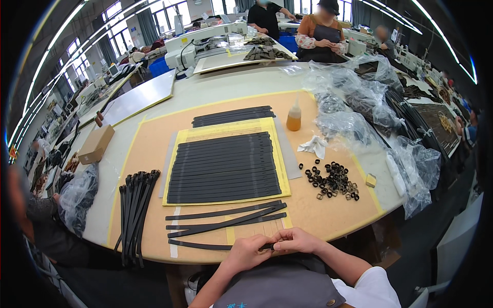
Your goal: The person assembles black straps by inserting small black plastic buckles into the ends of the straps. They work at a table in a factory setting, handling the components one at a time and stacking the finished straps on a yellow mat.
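Note:
At the table's front edge my left hand [248,252] is closed on the end of a black strap [200,245], which trails off to the left over the board. My right hand [298,240] meets it with fingers pinched at a small dark piece by the strap's tip; the fingers mostly cover it. Just beyond lie a few loose black straps [215,211], two of them crossing. A yellow-edged panel [231,200] carries a close row of black straps [223,167]. Small black loops [336,177] are heaped to the right.
Finished-looking straps hang in a bundle [136,205] over the front left edge. A bottle of amber liquid [294,117] and a crumpled white cloth [314,147] stand behind the loops. Clear plastic bags [354,97] line the right side. A cardboard box [96,144] sits left; co-workers [323,31] are beyond.

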The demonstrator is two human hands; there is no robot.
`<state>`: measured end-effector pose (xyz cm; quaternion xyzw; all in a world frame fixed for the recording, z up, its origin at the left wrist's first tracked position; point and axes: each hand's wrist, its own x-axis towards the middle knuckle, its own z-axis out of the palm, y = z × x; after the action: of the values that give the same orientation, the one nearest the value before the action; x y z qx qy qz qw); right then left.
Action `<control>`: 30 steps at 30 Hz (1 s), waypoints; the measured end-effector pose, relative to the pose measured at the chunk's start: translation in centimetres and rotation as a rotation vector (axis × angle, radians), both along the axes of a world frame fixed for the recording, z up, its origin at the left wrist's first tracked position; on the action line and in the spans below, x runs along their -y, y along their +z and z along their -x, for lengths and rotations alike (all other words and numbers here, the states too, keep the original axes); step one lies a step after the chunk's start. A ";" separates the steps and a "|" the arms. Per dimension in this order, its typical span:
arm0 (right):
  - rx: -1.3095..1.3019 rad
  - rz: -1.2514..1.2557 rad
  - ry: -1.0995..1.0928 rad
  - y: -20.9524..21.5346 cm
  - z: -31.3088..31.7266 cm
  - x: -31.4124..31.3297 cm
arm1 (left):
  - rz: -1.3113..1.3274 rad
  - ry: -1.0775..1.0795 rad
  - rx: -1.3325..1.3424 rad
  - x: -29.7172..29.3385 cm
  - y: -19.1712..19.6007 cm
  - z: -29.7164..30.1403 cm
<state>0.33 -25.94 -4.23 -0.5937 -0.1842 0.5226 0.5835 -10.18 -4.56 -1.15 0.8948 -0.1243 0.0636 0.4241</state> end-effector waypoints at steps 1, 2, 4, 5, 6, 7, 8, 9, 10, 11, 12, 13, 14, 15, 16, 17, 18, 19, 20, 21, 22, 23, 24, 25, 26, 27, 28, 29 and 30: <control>-0.012 -0.006 0.001 -0.1 0.0 0.1 | 0.006 0.000 0.003 0.0 0.1 0.0; -0.018 0.008 -0.003 0.0 0.0 0.2 | 0.013 -0.001 0.006 0.1 0.2 -0.1; -0.032 0.032 -0.010 0.3 0.0 0.1 | 0.022 -0.001 0.006 0.0 0.1 -0.1; -0.026 0.039 -0.007 0.6 0.0 0.0 | 0.023 0.001 0.003 0.0 0.0 -0.2; -0.019 0.046 -0.004 0.8 0.0 -0.1 | 0.025 0.003 0.000 -0.1 -0.1 -0.2; -0.014 0.057 -0.002 0.9 0.1 -0.1 | 0.017 -0.004 0.004 -0.1 -0.1 -0.2; 0.001 0.044 -0.009 0.8 0.2 -0.1 | 0.008 -0.009 0.009 -0.1 0.0 -0.2; 0.016 0.031 -0.015 0.5 0.1 -0.3 | -0.002 -0.013 0.013 -0.2 0.1 -0.3; 0.026 0.026 -0.021 0.1 0.4 -0.2 | 0.006 -0.018 0.012 -0.1 0.0 -0.2; 0.041 0.019 -0.035 -0.1 0.4 -0.3 | 0.014 -0.021 0.011 -0.1 0.1 -0.4; 0.055 0.012 -0.047 -0.1 0.1 -0.5 | 0.021 -0.023 0.009 -0.2 0.2 -0.6; 0.057 0.016 -0.049 0.1 0.1 -0.6 | 0.040 -0.023 0.012 -0.3 0.1 -0.8; 0.060 0.020 -0.059 0.0 0.0 -0.9 | 0.065 -0.025 0.020 -0.5 0.0 -1.1; 0.039 0.023 -0.064 0.2 -0.3 -1.0 | 0.106 -0.028 0.014 -0.7 -0.1 -1.3; 0.119 0.009 -0.061 -0.9 -0.7 -0.8 | 0.114 -0.032 0.007 -0.8 -0.1 -1.6; 0.042 -0.001 -0.072 0.5 -0.8 -1.1 | 0.123 -0.028 -0.008 -1.0 -0.3 -1.8; -0.003 -0.025 -0.088 1.4 -0.8 -1.2 | 0.187 -0.013 0.002 -0.9 0.1 -1.9; 0.019 -0.040 -0.091 2.0 -0.9 -1.2 | 0.247 -0.003 0.019 -0.8 0.6 -1.8; 0.006 -0.040 -0.076 2.3 -1.0 -1.1 | 0.257 -0.003 -0.026 -1.0 0.9 -1.7; 0.007 -0.030 -0.081 2.9 -0.9 -1.1 | 0.257 -0.003 -0.057 -1.2 1.1 -1.5; 0.003 -0.023 -0.076 3.5 -1.2 -1.3 | 0.274 0.005 -0.080 -1.5 1.4 -1.7; 0.001 -0.015 -0.073 3.6 -1.2 -1.4 | 0.290 0.011 -0.103 -1.7 1.5 -1.7; -0.023 -0.015 -0.068 3.3 -1.0 -1.5 | 0.277 -0.021 -0.137 -1.9 1.4 -1.5; -0.037 -0.020 -0.068 3.3 -1.1 -1.6 | 0.273 -0.026 -0.126 -2.1 1.3 -1.6; -0.050 -0.025 -0.068 3.3 -1.2 -1.7 | 0.268 -0.031 -0.114 -2.1 1.2 -1.7; -0.053 -0.019 -0.070 3.2 -1.2 -1.7 | 0.264 -0.038 -0.101 -2.2 1.2 -1.7; -0.055 -0.014 -0.072 3.0 -1.3 -1.7 | 0.255 -0.030 -0.119 -2.3 1.2 -1.7; -0.057 -0.008 -0.074 2.9 -1.3 -1.7 | 0.246 -0.024 -0.136 -2.4 1.3 -1.8; -0.055 -0.010 -0.075 2.9 -1.4 -1.7 | 0.237 -0.018 -0.153 -2.4 1.4 -1.8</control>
<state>1.75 -24.23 -1.33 -0.5828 -0.1483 0.5156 0.6103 -8.38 -2.14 0.22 0.8396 -0.0910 0.0057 0.5356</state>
